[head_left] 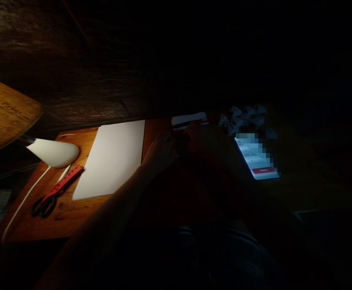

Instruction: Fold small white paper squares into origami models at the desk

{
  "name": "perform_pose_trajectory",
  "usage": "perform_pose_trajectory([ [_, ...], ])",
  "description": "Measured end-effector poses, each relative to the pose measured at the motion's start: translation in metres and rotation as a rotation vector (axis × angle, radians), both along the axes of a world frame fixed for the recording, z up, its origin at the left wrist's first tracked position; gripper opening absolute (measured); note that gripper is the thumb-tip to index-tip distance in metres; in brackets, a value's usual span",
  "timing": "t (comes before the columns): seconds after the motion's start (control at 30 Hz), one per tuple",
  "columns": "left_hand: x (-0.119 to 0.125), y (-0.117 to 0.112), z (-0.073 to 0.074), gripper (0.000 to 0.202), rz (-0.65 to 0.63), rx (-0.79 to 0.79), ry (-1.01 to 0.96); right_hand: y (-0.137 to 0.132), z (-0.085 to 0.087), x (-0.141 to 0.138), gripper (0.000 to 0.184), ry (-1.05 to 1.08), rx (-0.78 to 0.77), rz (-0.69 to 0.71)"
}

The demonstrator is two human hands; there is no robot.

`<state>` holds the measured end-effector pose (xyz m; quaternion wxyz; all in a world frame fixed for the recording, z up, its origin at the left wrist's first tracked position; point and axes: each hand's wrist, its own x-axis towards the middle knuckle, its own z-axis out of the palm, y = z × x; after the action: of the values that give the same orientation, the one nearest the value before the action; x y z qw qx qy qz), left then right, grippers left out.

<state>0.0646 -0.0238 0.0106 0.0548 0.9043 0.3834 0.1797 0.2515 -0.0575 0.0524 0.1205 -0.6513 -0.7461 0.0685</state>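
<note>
The scene is very dark. My left hand rests on the wooden table just right of a white sheet of paper, with its fingers curled toward something small that I cannot make out. My right hand lies close beside it in deep shadow, and its fingers do not show. Both hands meet below a small white and red piece of paper at the table's far edge.
A lit phone lies to the right of my hands. Crumpled paper sits behind it. At the left stand a white lamp with its cable, red-handled scissors and a pen. A dark wall rises behind.
</note>
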Motion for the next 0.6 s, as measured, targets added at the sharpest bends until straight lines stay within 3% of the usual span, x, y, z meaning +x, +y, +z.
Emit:
perform_pose_trajectory([
  [0.13, -0.002, 0.002, -0.001, 0.022, 0.028, 0.011, -0.018, -0.002, -0.005, -0.01, 0.032, 0.026, -0.018, 0.126],
  [0.6, 0.0, 0.001, 0.0, 0.015, 0.126, -0.014, -0.032, 0.0, -0.013, -0.013, 0.03, 0.124, 0.018, 0.08],
])
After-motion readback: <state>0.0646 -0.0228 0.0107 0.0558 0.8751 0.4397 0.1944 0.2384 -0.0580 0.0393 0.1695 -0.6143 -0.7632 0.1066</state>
